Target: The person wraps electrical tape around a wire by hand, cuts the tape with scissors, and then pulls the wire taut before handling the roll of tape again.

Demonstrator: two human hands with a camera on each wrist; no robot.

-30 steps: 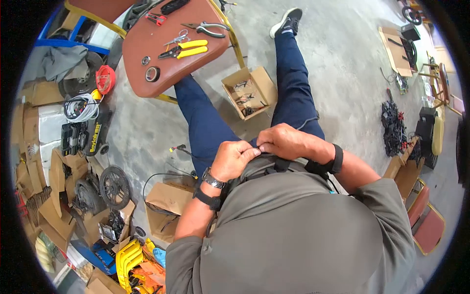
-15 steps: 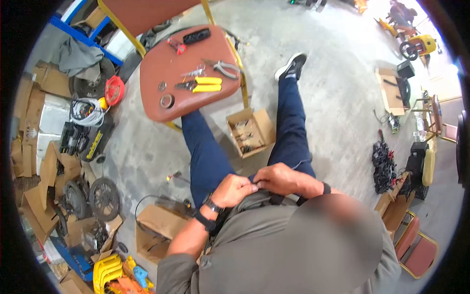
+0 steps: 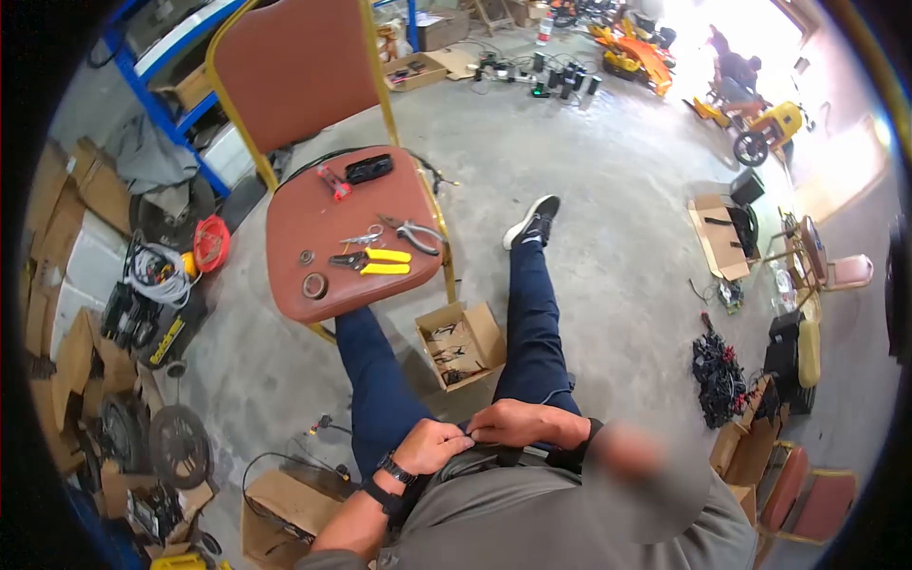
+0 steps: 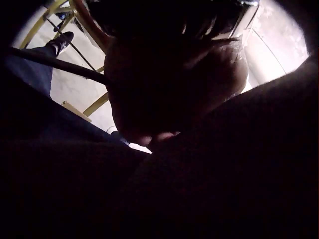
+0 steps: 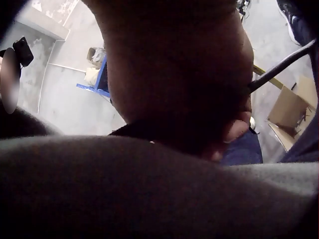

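Observation:
Over the lap, my left hand (image 3: pixel 429 446) and right hand (image 3: pixel 513 421) meet, fingertips close together with thumbs and fingers curled in a pinch. A dark cable (image 5: pixel 281 67) runs out from the right hand in the right wrist view. In the left wrist view, a similar dark cable (image 4: pixel 60 64) passes to the left hand. The piece between the fingertips is mostly hidden. Dark trousers (image 3: pixel 380 389) and a grey shirt (image 3: pixel 532 513) lie close around the hands.
Ahead, a brown chair seat (image 3: pixel 294 218) holds yellow-handled wire strippers (image 3: pixel 380 261), grey pliers (image 3: pixel 420 237), small scissors (image 3: pixel 363 237) and a tape roll (image 3: pixel 314 285). An open cardboard box (image 3: pixel 491 337) stands between the legs. Another box (image 3: pixel 294 499) sits left; wheels (image 3: pixel 180 446) lie beyond.
The head view has tilted up, so the chair and floor appear lower and more of the room shows. Both hands keep meeting over the lap, fingers in nearly the same pinch.

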